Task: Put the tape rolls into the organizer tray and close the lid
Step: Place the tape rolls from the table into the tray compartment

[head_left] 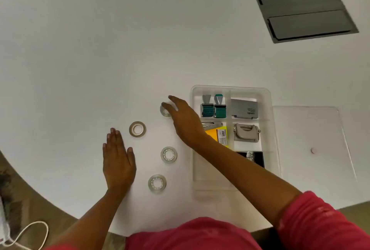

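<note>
On the white table: four tape rolls left of the organizer tray [230,88].
Right hand [183,118]: reaching across, fingers spread over the far roll [164,112] — not gripping yet.
Left hand [118,159]: flat, empty — nearer the other three.

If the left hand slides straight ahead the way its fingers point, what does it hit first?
Probably nothing: the left hand lies flat, fingers pointing up the white table, and that path looks bare. The nearest tape roll sits just right of that line, so a slight drift could brush it.
</note>
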`<move>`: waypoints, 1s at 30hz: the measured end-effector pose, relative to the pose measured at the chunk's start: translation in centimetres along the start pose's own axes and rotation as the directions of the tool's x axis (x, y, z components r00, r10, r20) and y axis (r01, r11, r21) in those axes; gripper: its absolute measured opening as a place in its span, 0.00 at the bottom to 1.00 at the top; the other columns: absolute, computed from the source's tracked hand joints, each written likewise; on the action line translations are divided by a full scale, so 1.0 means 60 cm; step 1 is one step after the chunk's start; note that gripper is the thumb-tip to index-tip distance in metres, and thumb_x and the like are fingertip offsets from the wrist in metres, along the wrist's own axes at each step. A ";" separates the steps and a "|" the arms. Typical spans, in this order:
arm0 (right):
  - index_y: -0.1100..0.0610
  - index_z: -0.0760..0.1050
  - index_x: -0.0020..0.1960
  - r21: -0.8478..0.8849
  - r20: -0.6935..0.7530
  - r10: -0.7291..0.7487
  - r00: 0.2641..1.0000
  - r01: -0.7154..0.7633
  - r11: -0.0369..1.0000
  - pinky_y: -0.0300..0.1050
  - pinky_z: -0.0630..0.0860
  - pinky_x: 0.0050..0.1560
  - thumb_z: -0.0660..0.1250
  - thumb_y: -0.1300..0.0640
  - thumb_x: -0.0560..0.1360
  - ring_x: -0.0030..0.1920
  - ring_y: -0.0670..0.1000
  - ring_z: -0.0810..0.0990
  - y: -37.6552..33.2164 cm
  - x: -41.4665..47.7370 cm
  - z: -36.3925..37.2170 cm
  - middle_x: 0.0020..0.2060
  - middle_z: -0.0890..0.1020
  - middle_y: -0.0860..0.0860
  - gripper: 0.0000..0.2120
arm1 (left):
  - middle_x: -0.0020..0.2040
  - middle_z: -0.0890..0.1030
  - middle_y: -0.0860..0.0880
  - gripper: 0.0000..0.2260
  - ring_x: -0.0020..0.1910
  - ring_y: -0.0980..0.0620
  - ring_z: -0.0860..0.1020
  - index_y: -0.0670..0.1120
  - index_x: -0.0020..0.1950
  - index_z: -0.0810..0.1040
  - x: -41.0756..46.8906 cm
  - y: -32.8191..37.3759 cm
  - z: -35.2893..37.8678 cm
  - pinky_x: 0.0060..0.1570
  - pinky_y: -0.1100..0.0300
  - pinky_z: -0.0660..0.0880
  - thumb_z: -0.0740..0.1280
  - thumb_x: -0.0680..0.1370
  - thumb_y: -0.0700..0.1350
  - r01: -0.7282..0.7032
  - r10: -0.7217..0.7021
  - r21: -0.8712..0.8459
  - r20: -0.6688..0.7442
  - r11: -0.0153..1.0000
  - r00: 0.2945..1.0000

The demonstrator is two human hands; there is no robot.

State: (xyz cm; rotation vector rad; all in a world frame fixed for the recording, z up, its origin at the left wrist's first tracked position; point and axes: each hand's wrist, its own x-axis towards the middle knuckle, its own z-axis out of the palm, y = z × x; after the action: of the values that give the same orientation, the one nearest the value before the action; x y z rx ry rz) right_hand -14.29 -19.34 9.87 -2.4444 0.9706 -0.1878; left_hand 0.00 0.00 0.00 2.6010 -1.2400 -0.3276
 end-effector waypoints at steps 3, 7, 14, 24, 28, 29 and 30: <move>0.57 0.61 0.73 -0.086 0.124 0.003 0.992 0.008 0.996 0.53 0.68 0.67 0.66 0.72 0.72 0.72 0.60 0.61 0.001 0.023 0.016 0.75 0.59 0.61 0.33 | 0.80 0.49 0.46 0.28 0.79 0.52 0.46 0.45 0.78 0.44 0.006 0.004 -0.005 0.78 0.53 0.47 0.46 0.80 0.49 0.026 -0.026 0.004 -0.003 1.000 1.000; 0.57 0.60 0.73 -0.221 0.203 0.029 0.979 0.017 0.975 0.51 0.70 0.64 0.68 0.68 0.72 0.70 0.59 0.62 0.002 0.041 0.038 0.74 0.59 0.60 0.32 | 0.80 0.48 0.47 0.28 0.79 0.53 0.45 0.46 0.78 0.44 0.002 0.001 0.000 0.78 0.55 0.47 0.46 0.80 0.50 0.028 -0.028 0.008 0.010 1.000 1.000; 0.59 0.64 0.67 -0.266 0.126 0.046 0.991 -0.011 0.964 0.45 0.74 0.47 0.69 0.72 0.67 0.57 0.57 0.71 -0.006 0.043 0.038 0.62 0.70 0.60 0.31 | 0.80 0.50 0.47 0.27 0.79 0.53 0.46 0.46 0.78 0.45 0.003 0.002 0.001 0.78 0.56 0.46 0.47 0.80 0.49 0.034 -0.034 0.000 0.001 0.999 0.999; 0.58 0.72 0.58 0.057 -0.175 0.112 0.978 -0.104 0.993 0.40 0.74 0.45 0.73 0.64 0.65 0.54 0.56 0.73 -0.012 -0.076 -0.043 0.55 0.73 0.59 0.23 | 0.80 0.51 0.46 0.27 0.79 0.52 0.48 0.45 0.78 0.46 0.003 0.003 -0.002 0.78 0.54 0.48 0.48 0.80 0.48 0.029 -0.029 -0.026 -0.002 0.999 1.000; 0.59 0.71 0.56 0.081 -0.139 0.228 0.964 -0.219 0.972 0.38 0.71 0.39 0.75 0.57 0.65 0.45 0.53 0.75 0.012 -0.148 -0.071 0.51 0.73 0.56 0.23 | 0.80 0.51 0.46 0.27 0.79 0.52 0.48 0.45 0.78 0.47 0.002 0.001 0.000 0.78 0.53 0.48 0.48 0.80 0.48 0.021 -0.021 -0.025 -0.007 0.999 1.000; 0.59 0.71 0.55 0.065 -0.118 0.250 0.961 -0.244 0.968 0.38 0.70 0.36 0.75 0.56 0.65 0.42 0.51 0.73 0.017 -0.164 -0.074 0.50 0.74 0.55 0.22 | 0.80 0.51 0.46 0.27 0.79 0.52 0.48 0.45 0.78 0.47 0.002 0.001 0.000 0.78 0.53 0.48 0.48 0.80 0.48 0.019 -0.020 -0.024 -0.008 1.000 1.000; 0.59 0.71 0.54 0.041 -0.095 0.262 0.960 -0.259 0.965 0.38 0.69 0.33 0.74 0.54 0.66 0.39 0.49 0.72 0.022 -0.179 -0.075 0.49 0.74 0.55 0.21 | 0.80 0.51 0.46 0.27 0.79 0.52 0.48 0.45 0.78 0.47 0.002 0.001 0.000 0.78 0.53 0.48 0.48 0.80 0.48 0.019 -0.019 -0.025 -0.010 1.000 1.000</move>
State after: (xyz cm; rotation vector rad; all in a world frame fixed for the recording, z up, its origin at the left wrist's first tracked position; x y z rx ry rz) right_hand -24.33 -14.71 13.71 -2.2719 1.3129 -0.2314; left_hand 0.03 -0.12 -0.01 2.5918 -1.2010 -0.3300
